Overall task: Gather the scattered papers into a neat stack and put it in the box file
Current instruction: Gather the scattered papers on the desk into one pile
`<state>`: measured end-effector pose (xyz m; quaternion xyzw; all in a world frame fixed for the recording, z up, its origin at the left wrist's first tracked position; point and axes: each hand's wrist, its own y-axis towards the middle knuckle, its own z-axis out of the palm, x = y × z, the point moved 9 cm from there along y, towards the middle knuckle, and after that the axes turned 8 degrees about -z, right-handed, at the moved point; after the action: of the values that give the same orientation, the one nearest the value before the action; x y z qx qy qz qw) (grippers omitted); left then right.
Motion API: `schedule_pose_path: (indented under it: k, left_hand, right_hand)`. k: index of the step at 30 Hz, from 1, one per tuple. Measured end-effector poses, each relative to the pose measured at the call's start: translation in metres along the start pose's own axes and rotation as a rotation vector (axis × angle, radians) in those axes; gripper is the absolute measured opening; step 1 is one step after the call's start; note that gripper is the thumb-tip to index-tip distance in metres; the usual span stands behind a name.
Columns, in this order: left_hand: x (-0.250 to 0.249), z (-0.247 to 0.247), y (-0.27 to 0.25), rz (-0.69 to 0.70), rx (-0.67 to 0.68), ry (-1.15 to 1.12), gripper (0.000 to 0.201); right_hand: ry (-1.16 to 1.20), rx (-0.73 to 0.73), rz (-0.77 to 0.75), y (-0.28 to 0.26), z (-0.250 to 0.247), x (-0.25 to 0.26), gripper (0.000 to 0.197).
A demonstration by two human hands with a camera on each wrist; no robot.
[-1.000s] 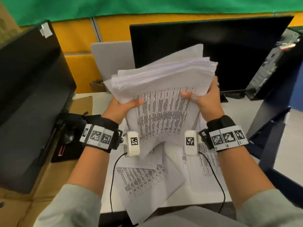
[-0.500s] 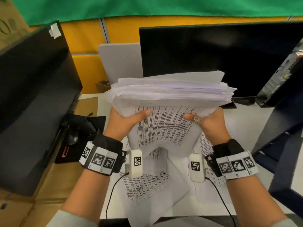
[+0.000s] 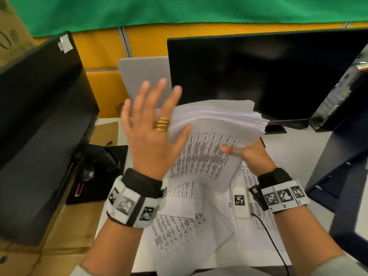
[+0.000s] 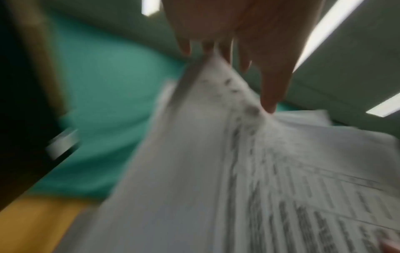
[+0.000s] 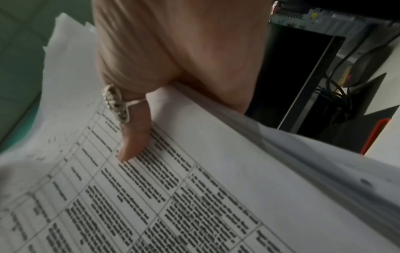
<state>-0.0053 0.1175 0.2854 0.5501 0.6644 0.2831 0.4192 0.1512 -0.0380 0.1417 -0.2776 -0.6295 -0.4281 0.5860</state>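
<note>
A thick stack of printed papers (image 3: 215,124) is held upright above the desk. My right hand (image 3: 247,154) grips its right side, thumb pressed on the front sheet (image 5: 134,140) and fingers hidden behind. My left hand (image 3: 153,120) is open with straight spread fingers, flat against the stack's left edge (image 4: 194,89); the left wrist view is blurred. Several loose printed sheets (image 3: 183,232) lie scattered on the white desk below. No box file is clearly identifiable in these views.
A black monitor (image 3: 258,76) stands right behind the stack, a grey panel (image 3: 143,74) to its left. A big black unit (image 3: 39,126) fills the left side on cardboard. A dark blue stand (image 3: 342,172) and a computer case (image 3: 344,92) are at right.
My left hand has let go of the stack's left side and opened flat against its left edge. The stack has shifted rightward, held by the right hand alone.
</note>
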Motion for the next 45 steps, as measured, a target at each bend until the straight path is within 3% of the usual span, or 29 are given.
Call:
schedule_pose_path:
  k: [2,5,8,13,17,20,22,24,26,27,30,32,35,39,43,45]
  left_hand:
    - [-0.033,0.025,-0.001,0.095,0.2,0.163,0.064]
    - [-0.06,0.056,-0.008,0.057,0.485,0.285,0.068]
    - [-0.067,0.063,-0.004,0.066,0.506,0.358,0.065]
    - [-0.076,0.085,-0.008,0.117,0.678,0.424,0.075]
    - [-0.046,0.059,-0.001,0.107,0.616,0.497,0.08]
    - [0.008,0.021,0.011,-0.065,0.518,0.304,0.07]
    - [0.042,0.013,0.005,-0.263,0.53,-0.088,0.077]
    - [0.066,0.025,-0.017,-0.492,0.541,-0.548,0.093]
    - [0.072,0.053,-0.048,-0.683,0.626,-0.784,0.098]
    - [0.071,0.067,-0.06,-0.729,0.663,-0.842,0.09]
    - [0.073,0.086,-0.062,-0.835,0.622,-0.894,0.057]
    - [0.083,0.088,-0.056,-0.898,0.548,-0.91,0.058]
    - [0.087,0.096,-0.049,-0.879,0.592,-0.948,0.074]
    - [0.09,0.095,-0.044,-0.858,0.567,-0.905,0.058]
    - [0.092,0.114,-0.066,-0.894,0.779,-0.833,0.05]
    - [0.087,0.123,-0.074,-0.919,0.813,-0.82,0.05]
  right_hand:
    - [0.008,0.02,-0.024,0.0,0.003,0.003,0.051]
    - [-0.012,0.056,-0.066,-0.001,0.008,0.011,0.049]
    - [-0.031,0.083,-0.056,-0.002,0.009,0.016,0.051]
    - [-0.093,0.015,-0.071,0.001,0.005,0.012,0.043]
    - [-0.034,-0.065,-0.06,0.001,-0.009,0.005,0.035]
    - [0.002,-0.061,-0.023,0.001,-0.011,-0.001,0.035]
    - [0.013,-0.003,-0.012,0.002,-0.007,-0.003,0.037]
    - [0.026,0.037,-0.029,0.002,-0.005,-0.001,0.042]
    - [0.038,0.038,-0.06,0.003,-0.005,0.003,0.046]
    - [0.043,0.038,-0.077,0.003,-0.003,0.006,0.046]
    - [0.038,0.051,-0.124,0.006,0.005,0.016,0.049]
    - [0.047,0.018,-0.139,0.008,0.0,0.023,0.047]
    - [0.08,-0.026,-0.157,0.013,-0.008,0.031,0.047]
    - [0.075,-0.06,-0.157,0.014,-0.007,0.035,0.041]
    - [0.1,-0.082,-0.107,0.013,-0.011,0.027,0.038]
    - [0.085,-0.085,-0.086,0.012,-0.003,0.021,0.038]
